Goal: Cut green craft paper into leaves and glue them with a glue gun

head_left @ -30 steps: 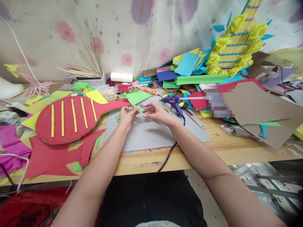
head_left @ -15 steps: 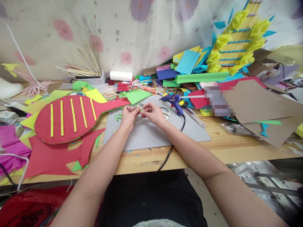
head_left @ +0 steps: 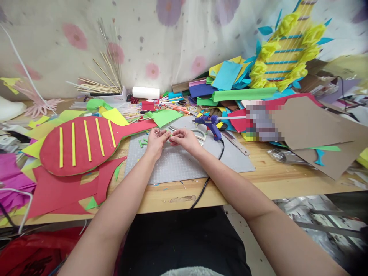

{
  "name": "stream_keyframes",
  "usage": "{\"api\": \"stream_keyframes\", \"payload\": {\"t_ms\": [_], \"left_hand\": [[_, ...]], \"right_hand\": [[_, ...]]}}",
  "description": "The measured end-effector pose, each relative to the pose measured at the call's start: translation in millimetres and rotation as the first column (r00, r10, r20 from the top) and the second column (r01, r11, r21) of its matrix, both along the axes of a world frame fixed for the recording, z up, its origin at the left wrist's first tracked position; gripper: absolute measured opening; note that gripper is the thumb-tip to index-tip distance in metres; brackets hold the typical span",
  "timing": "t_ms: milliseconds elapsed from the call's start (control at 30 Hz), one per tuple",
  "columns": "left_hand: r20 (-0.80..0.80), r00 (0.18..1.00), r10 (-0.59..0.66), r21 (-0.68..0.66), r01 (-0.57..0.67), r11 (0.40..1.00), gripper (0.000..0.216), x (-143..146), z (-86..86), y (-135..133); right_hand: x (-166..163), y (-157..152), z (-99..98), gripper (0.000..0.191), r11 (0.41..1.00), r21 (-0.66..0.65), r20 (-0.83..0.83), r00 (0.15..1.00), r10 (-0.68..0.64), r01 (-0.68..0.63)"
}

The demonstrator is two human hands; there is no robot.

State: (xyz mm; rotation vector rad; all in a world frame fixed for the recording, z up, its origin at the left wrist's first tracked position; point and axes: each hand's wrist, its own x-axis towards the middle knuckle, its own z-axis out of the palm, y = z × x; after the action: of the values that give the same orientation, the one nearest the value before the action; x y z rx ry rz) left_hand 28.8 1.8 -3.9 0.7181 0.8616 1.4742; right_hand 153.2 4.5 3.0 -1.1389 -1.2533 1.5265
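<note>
My left hand and my right hand meet over the grey cutting mat. Between their fingertips they pinch a small green piece, mostly hidden by the fingers. Several short green rolls lie on the mat just left of my left hand. Scissors with white handles rest behind my right hand, partly covered by it. A purple glue gun stands a little further right, its black cord running down over the table's front edge.
At left lies a red guitar-shaped board with yellow strips, over red paper scraps. A metal ruler sits on the mat's right side. Brown cardboard is stacked at right. A yellow flowered guitar leans at the back.
Both hands stay together on the small green piece, with only slight finger movement. The whole view has shifted a little.
</note>
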Motion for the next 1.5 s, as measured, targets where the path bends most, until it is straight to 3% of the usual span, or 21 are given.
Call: {"api": "stream_keyframes", "payload": {"t_ms": [100, 233, 400, 500, 600, 667, 900, 1100, 1333, 1500], "left_hand": [[-0.01, 1.0, 0.011, 0.036, -0.01, 0.999, 0.055, 1, -0.3, 1], [-0.017, 1.0, 0.004, 0.072, -0.002, 0.997, 0.054, 1, -1.2, 2], [-0.013, 1.0, -0.014, 0.102, 0.015, 0.995, 0.052, -1, 2.7, 0], [-0.01, 0.999, 0.033, 0.115, -0.032, 0.993, 0.044, -5, 5.8, 2], [-0.149, 0.968, 0.201, 0.113, -0.185, 0.976, 0.032, -10, 6.4, 4], [-0.281, 0.929, 0.24, 0.108, -0.218, 0.97, 0.027, -12, 6.4, 4], [-0.424, 0.905, -0.017, 0.001, 0.02, 1.0, 0.026, -6, 7.4, -3], [-0.369, 0.929, 0.028, 0.016, -0.024, 1.0, 0.022, 0, 5.1, -3], [-0.41, 0.91, 0.06, 0.037, -0.049, 0.998, 0.016, -2, 3.0, -3], [-0.396, 0.917, -0.053, 0.059, 0.083, 0.995, 0.037, -7, 5.1, -3]], "right_hand": [[-1, -2, 0.0, 0.012, 0.999, -0.02, -0.026, 0.998, 0.05, -0.051], [0, -4, -2.0, 0.018, 0.993, 0.098, 0.02, 0.998, 0.064, -0.065], [8, -4, -4.2, 0.021, 0.913, 0.405, 0.345, 0.933, -0.101, -0.051], [13, -3, -4.8, 0.019, 0.873, 0.481, 0.491, 0.85, -0.194, -0.079], [16, -3, -5.1, 0.019, 0.866, 0.489, 0.534, 0.82, -0.205, -0.102], [17, -3, -4.3, 0.019, 0.868, 0.483, 0.549, 0.813, -0.195, -0.117], [17, -5, -0.4, 0.021, 0.849, 0.482, 0.618, 0.77, -0.156, -0.216], [12, -4, -10.0, 0.016, 0.835, 0.518, 0.542, 0.827, -0.15, -0.188], [11, -8, -5.4, 0.017, 0.727, 0.639, 0.647, 0.688, -0.329, -0.252], [14, -5, -6.5, 0.012, 0.765, 0.612, 0.655, 0.672, -0.346, -0.202]]}}
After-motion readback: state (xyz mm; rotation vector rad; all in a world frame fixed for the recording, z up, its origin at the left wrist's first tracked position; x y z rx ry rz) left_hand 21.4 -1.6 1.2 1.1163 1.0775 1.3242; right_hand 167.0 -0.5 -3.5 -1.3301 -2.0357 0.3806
